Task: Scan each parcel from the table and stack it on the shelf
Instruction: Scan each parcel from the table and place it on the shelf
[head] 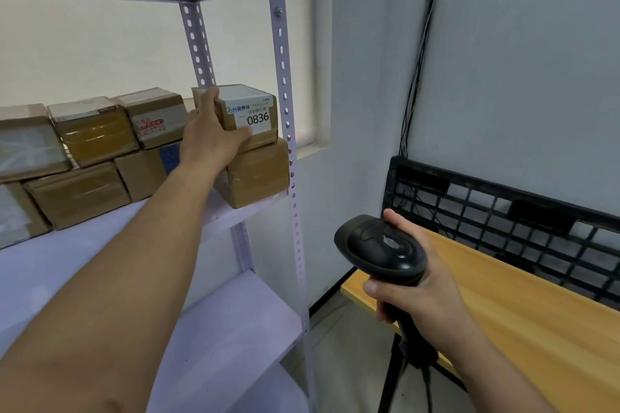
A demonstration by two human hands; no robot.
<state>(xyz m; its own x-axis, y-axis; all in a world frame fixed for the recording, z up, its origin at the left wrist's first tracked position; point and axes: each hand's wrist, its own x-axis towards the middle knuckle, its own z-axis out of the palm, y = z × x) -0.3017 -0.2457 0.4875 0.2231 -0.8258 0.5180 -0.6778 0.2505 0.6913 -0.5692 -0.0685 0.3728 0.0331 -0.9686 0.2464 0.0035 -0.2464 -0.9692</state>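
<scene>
Both your hands grip: left hand (pixel 209 141) clasps the parcel (pixel 250 117) on the shelf (pixel 100 238), right hand (pixel 419 288) clutches the scanner (pixel 380 246).

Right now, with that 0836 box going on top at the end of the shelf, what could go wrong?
The 0836 parcel, gripped by the left hand, sits on the bottom box at the right end of the shelf, near the front edge; a nudge on release could tip it off. The scanner in the right hand trails a cable by the table leg, which might snag.
</scene>
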